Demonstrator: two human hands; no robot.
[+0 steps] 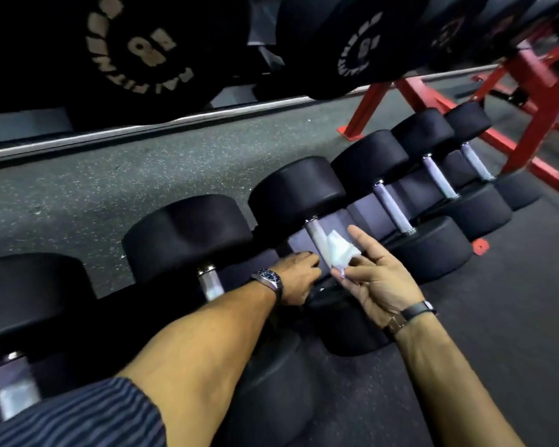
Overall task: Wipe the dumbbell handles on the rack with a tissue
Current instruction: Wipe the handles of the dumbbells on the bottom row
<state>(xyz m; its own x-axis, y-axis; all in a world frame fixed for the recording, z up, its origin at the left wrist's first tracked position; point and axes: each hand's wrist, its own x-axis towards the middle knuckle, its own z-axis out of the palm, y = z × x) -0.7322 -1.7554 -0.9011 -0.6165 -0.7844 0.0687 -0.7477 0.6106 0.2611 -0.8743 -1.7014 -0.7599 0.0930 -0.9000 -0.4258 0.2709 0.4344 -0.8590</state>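
I've got the tissue (342, 253) bunched up right against the handle (317, 241) of the middle dumbbell, because that bar is the one I judge I'm on. My right hand (376, 279) pinches its lower corner, other fingers loosely spread (palm up, barely a grip). My left hand (299, 279) rests just left of the handle, fingers curled down at the bar's base; whether they actually clasp anything, I can't tell.
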